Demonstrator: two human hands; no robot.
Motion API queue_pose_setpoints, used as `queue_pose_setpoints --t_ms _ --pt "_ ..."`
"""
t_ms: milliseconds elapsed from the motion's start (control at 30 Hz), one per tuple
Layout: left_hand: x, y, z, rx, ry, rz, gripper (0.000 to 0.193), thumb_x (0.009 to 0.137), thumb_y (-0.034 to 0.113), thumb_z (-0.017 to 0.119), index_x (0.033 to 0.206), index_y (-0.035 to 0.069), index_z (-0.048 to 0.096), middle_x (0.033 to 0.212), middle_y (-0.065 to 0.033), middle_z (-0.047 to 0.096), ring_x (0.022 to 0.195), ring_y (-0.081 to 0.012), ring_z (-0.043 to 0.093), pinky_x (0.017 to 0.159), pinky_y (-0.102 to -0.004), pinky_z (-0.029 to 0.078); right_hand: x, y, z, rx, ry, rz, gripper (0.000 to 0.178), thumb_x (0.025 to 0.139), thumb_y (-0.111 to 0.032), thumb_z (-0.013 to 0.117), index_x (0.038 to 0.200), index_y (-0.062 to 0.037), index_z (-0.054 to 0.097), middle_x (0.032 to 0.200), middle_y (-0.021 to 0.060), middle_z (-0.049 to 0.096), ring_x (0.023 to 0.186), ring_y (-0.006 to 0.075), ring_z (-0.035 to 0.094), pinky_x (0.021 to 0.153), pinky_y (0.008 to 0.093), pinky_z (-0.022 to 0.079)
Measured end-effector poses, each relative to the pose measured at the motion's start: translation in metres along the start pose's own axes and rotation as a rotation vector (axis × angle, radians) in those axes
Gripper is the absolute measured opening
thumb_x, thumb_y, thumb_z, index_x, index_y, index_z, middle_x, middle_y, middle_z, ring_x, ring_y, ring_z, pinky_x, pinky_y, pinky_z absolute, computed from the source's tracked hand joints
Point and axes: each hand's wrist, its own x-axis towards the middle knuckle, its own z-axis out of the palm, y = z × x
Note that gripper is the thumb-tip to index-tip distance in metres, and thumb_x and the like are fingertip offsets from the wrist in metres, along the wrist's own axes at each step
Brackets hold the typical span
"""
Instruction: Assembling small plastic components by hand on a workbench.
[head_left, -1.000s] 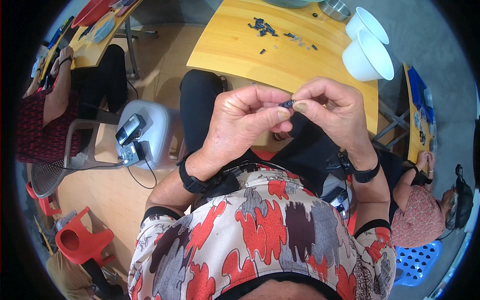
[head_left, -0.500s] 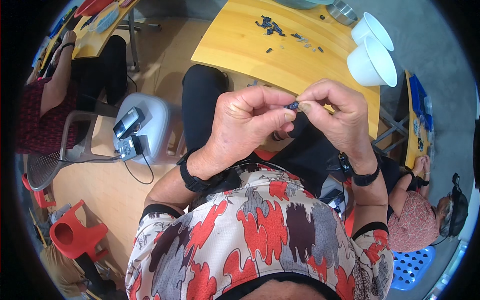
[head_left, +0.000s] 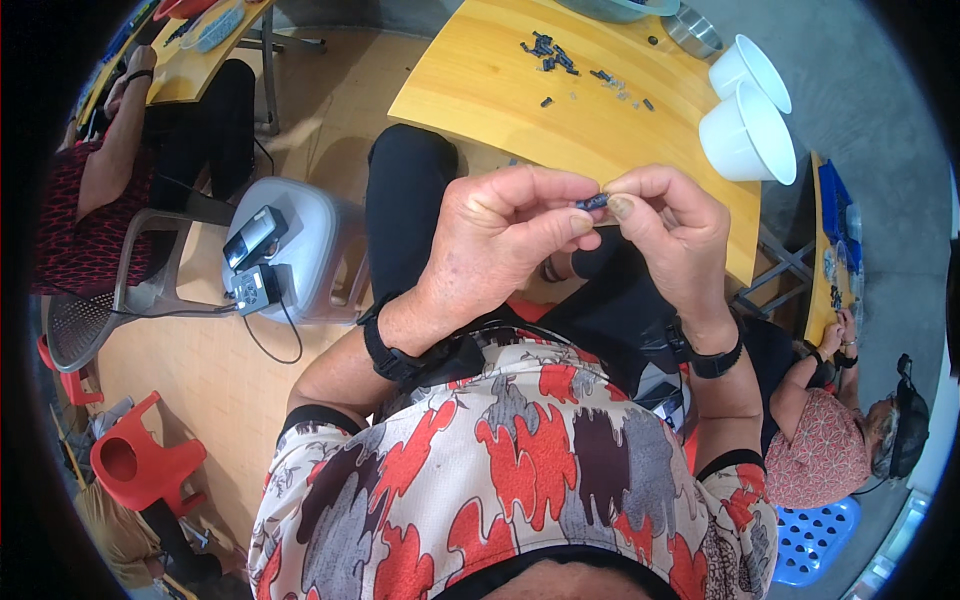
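Between my two hands, above my lap at the table's near edge, is a small dark cylindrical plastic part point(head_left: 592, 202). My left hand point(head_left: 510, 225) pinches its left end between thumb and forefinger. The thumb and forefinger of my right hand point(head_left: 672, 225) close on its other end, so both hands grip it at once. Its fine details are too small to make out. On the yellow wooden table point(head_left: 480, 90) lie a heap of similar black parts point(head_left: 549, 55), a smaller group with clear bits point(head_left: 612, 85), and a single black part point(head_left: 546, 102).
Two white tubs point(head_left: 747, 132) and a metal bowl point(head_left: 690, 33) stand at the table's right. Chargers point(head_left: 255, 240) with a cable rest on a grey stool point(head_left: 300, 295) to my left. A red stool point(head_left: 150, 455) is lower left. People sit on both sides.
Both hands stay pinched on the small dark part, which now shows more of its length between the fingertips. The view has shifted slightly.
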Motion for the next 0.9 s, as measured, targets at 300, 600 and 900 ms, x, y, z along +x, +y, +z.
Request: queue_pose_setpoints --t_ms 300,600,900 --pt "0.007 -0.011 -0.003 0.070 0.079 -0.005 0.014 0.084 -0.002 0.057 0.097 -0.006 0.062 0.085 -0.0093 0.066 0.072 -0.0115 0.064 0.064 -0.0216 0.053 0.007 0.011 0.010 -0.379 0.065 -0.403 0.010 0.076 0.005 0.062 0.084 -0.0003 0.062 0.077 0.0090 0.063 0.065 0.0170 0.061 0.055 0.0250 0.047" --pt "0.019 -0.034 -0.016 -0.047 0.085 -0.126 0.018 0.084 -0.001 0.059 0.102 -0.002 0.061 0.086 -0.0119 0.066 0.074 -0.0161 0.065 0.067 -0.0261 0.054 0.020 0.028 -0.001 -0.374 0.014 -0.336 0.009 0.076 0.000 0.064 0.085 -0.0004 0.063 0.074 0.0095 0.062 0.065 0.0185 0.061 0.059 0.0265 0.047" --pt "0.035 -0.051 -0.025 -0.169 0.067 -0.242 0.017 0.085 0.002 0.059 0.102 0.000 0.061 0.090 -0.0139 0.066 0.073 -0.0165 0.065 0.066 -0.0271 0.054 0.093 0.129 -0.097 -0.462 0.236 0.139 0.016 0.078 -0.008 0.065 0.090 0.0016 0.062 0.075 0.0089 0.065 0.060 0.0106 0.059 0.056 0.0241 0.048"
